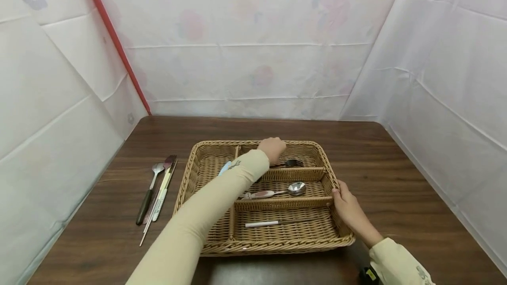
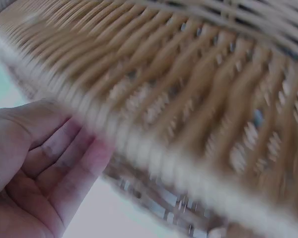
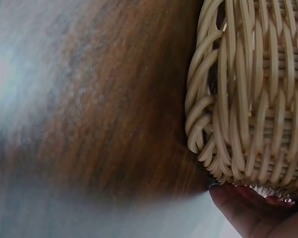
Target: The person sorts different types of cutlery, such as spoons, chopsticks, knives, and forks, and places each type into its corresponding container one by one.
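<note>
A wicker basket (image 1: 277, 246) with several compartments stands on the brown table. My left hand (image 1: 272, 147) reaches across it to the far rim; in the left wrist view its thumb and fingers pinch the woven edge (image 2: 154, 158). On the right side, my right hand (image 1: 350, 210) grips the rim, thumb over the edge. The right wrist view shows those fingers (image 3: 243, 208) beneath the wicker, partly hidden. Inside the basket lie a dark fork (image 1: 293, 163), a spoon (image 1: 297, 188) with a pale patterned handle, and a white-ended chopstick (image 1: 261, 224). A light blue handle (image 1: 224, 167) shows beside my sleeve.
Left of the basket, a dark-handled spoon (image 1: 145, 206), a reddish fork (image 1: 170, 159) and cream chopsticks (image 1: 160, 201) lie close together on the table (image 1: 396, 166). White patterned sheeting (image 1: 253, 74) hangs behind and at both sides. A black object (image 1: 369, 275) is near my right sleeve.
</note>
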Action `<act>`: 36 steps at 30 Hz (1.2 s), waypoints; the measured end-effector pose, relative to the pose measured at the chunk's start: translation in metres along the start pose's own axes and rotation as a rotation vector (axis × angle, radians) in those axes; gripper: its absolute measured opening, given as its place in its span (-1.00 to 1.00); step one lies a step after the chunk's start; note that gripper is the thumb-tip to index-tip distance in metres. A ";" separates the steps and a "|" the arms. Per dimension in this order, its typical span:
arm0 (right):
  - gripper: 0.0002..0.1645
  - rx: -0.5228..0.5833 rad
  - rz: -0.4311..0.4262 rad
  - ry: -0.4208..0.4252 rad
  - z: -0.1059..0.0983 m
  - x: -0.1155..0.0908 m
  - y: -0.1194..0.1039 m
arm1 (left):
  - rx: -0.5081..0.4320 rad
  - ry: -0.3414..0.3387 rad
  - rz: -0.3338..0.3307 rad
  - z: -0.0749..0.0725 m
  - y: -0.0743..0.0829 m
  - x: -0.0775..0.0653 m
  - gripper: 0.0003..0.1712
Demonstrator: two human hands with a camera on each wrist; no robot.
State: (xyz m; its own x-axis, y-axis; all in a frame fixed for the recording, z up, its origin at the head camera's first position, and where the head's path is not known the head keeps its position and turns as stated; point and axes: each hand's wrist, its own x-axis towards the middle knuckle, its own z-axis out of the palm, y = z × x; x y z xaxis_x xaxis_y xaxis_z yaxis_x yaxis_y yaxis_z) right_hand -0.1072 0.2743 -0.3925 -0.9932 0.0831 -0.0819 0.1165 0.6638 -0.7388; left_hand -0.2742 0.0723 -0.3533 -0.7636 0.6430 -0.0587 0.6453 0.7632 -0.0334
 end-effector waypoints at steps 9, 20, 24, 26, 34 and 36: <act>-0.39 0.013 0.015 -0.040 -0.003 -0.002 0.007 | -0.209 0.200 0.033 -0.056 -0.015 -0.069 -0.84; -0.34 -0.003 0.027 -0.061 -0.014 0.003 0.004 | -0.301 0.436 -0.160 -0.056 -0.105 -0.179 -0.86; -0.34 0.017 0.026 -0.064 -0.014 0.001 0.003 | -0.317 0.415 -0.253 -0.032 -0.140 -0.215 -0.88; -0.35 0.026 0.020 -0.062 -0.014 -0.001 0.003 | -0.328 0.387 -0.292 -0.021 -0.151 -0.229 -0.88; -0.35 0.037 0.010 -0.070 -0.010 0.000 0.003 | -0.323 0.303 -0.441 0.013 -0.177 -0.268 -0.88; -0.35 0.041 0.014 -0.074 -0.008 0.000 0.002 | -0.308 0.275 -0.481 0.020 -0.179 -0.274 -0.82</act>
State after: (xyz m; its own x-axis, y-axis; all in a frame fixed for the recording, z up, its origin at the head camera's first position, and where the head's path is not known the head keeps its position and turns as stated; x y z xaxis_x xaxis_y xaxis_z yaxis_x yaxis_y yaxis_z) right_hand -0.1069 0.2817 -0.3890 -0.9894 0.0361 -0.1408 0.1317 0.6319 -0.7637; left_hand -0.1803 -0.2421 -0.3515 -0.9711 0.1848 0.1511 0.2230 0.9279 0.2987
